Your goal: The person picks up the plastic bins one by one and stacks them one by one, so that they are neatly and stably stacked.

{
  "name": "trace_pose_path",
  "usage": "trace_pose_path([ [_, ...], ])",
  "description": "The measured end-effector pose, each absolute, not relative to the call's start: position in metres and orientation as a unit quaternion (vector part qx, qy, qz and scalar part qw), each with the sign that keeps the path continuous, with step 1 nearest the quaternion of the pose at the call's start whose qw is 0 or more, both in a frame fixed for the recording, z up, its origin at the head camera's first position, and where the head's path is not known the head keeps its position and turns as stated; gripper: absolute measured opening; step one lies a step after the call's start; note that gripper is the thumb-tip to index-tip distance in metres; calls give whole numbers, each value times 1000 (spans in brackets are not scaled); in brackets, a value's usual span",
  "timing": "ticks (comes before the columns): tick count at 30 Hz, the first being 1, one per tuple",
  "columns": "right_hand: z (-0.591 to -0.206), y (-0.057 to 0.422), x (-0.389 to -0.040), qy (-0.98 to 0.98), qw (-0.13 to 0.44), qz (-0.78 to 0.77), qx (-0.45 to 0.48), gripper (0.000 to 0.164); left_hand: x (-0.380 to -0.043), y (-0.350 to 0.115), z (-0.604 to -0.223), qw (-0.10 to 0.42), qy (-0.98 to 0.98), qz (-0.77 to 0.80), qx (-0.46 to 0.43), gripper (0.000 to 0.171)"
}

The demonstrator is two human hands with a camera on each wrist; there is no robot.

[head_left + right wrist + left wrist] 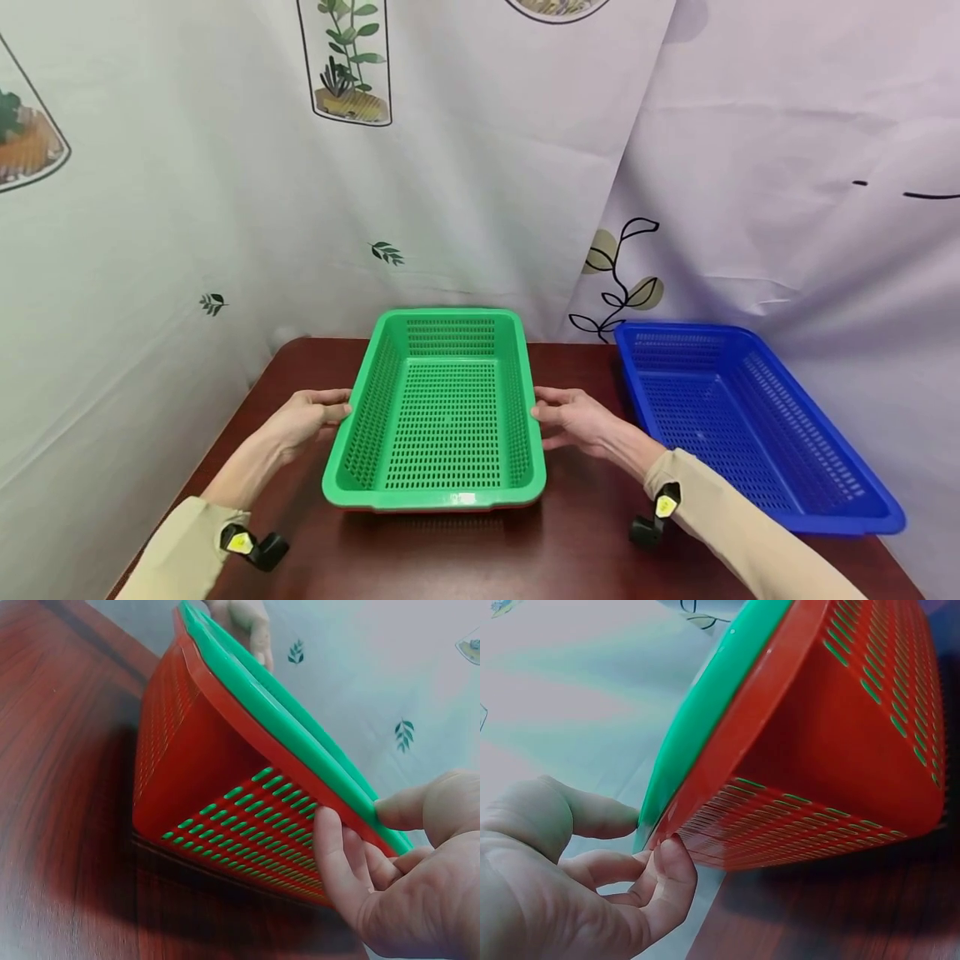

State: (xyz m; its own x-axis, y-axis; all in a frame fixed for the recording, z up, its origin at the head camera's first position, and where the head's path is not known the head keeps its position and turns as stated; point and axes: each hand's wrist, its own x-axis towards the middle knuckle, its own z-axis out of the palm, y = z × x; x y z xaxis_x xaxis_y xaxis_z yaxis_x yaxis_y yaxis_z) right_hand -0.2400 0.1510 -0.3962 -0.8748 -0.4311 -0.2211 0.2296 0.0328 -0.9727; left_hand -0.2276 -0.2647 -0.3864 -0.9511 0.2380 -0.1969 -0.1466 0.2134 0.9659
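Note:
A green plastic basket (435,498) sits nested inside a red basket (840,735) of like shape, at the middle of the table. Only a sliver of red shows under the green rim in the head view; both wrist views show the red slotted walls. My left hand (303,421) pinches the two rims at the left side, thumb on the green one and fingertips under the red. On the opposite side my right hand (581,421) grips both rims in the same way. Whether the red base touches the table cannot be told.
To the right, a blue slotted basket (832,523) stands on the dark red-brown table (465,567), close to my right forearm. A white cloth (487,183) printed with plants hangs behind the table and along its sides.

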Motion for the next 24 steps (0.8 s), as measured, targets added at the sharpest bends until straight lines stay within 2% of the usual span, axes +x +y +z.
trace_pose_path([
  [24,-397,189,-243,701,227,-673,-54,63,-240,-221,-395,149,771,618,25,51],
])
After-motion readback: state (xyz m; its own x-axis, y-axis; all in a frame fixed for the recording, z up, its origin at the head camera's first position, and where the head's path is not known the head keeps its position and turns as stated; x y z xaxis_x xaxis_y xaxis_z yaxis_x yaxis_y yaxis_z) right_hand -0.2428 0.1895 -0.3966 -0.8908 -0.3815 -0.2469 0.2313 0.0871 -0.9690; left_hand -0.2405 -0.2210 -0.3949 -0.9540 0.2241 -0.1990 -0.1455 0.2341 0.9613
